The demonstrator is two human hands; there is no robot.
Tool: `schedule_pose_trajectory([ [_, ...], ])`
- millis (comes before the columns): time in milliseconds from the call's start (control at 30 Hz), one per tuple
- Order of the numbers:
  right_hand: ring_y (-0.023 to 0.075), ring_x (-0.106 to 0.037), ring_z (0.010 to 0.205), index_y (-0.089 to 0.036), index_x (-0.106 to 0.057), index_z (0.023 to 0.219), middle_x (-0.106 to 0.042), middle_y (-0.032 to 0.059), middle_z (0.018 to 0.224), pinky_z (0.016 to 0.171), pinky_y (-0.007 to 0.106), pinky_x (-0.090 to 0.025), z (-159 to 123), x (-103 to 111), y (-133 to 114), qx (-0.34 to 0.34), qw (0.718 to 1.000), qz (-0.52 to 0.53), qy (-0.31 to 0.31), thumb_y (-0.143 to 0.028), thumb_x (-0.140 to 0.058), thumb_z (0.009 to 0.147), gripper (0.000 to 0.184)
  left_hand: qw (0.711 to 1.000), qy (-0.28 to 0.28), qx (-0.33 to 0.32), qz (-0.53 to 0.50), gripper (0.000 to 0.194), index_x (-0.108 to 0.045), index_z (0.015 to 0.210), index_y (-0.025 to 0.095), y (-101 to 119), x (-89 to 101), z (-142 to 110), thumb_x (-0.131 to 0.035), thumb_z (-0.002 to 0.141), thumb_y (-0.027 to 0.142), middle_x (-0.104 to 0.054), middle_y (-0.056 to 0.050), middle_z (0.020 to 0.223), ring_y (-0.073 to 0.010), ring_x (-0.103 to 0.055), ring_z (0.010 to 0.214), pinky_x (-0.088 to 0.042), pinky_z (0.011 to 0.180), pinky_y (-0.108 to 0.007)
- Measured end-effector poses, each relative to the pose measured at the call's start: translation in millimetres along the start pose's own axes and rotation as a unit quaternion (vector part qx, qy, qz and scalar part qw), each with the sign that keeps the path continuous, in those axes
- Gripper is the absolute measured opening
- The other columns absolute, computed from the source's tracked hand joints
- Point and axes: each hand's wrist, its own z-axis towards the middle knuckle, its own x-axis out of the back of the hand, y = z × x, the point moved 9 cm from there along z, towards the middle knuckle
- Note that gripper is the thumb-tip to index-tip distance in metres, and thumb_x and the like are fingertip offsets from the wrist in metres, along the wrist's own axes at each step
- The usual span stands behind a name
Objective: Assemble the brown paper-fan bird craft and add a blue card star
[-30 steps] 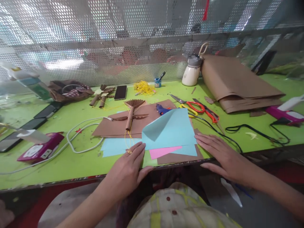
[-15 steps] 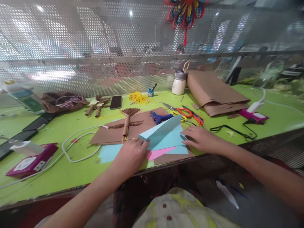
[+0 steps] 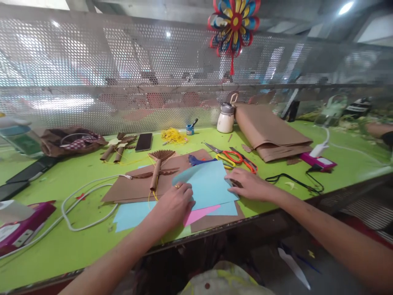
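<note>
A light blue paper sheet (image 3: 205, 184) lies near the front edge of the green table (image 3: 76, 241). It rests on a pink sheet (image 3: 199, 214), another blue sheet (image 3: 132, 215) and brown paper (image 3: 135, 187). My left hand (image 3: 175, 203) has its fingers curled onto the sheet's left edge. At the right edge, my right hand (image 3: 245, 184) pinches the sheet. A brown paper bird (image 3: 157, 172) with a fan tail lies just behind my left hand. A blue glue gun (image 3: 198, 160) sits behind the sheet.
Orange and yellow scissors (image 3: 238, 156) lie behind my right hand, a black cable (image 3: 294, 180) to its right. Further back are folded brown paper (image 3: 267, 131), a white bottle (image 3: 225, 118), a phone (image 3: 144, 141) and yellow thread (image 3: 173, 135). A white cable (image 3: 80, 205) loops at the left. A perforated metal screen (image 3: 123, 82) backs the table.
Both hands moved from the table's front edge onto the blue sheet. Its raised fold has come down nearly flat. The view has tilted upward.
</note>
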Motion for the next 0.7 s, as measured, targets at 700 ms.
schedule_pose_trajectory([
  [700,0.0246,-0.062,0.085,-0.015,-0.065,0.1,-0.068,0.013,0.098,0.061,0.027,-0.037,104.2,10.9,87.2,-0.15,0.976,-0.147,-0.051,-0.044,-0.051,0.082,0.037,0.998,0.037,0.02,-0.048,0.02,-0.057,0.103,0.017,-2.9,4.0,-6.6,-0.042,0.09,0.021,-0.058,-0.009,0.105,-0.0223,-0.05,0.098,-0.042,0.087,-0.039],
])
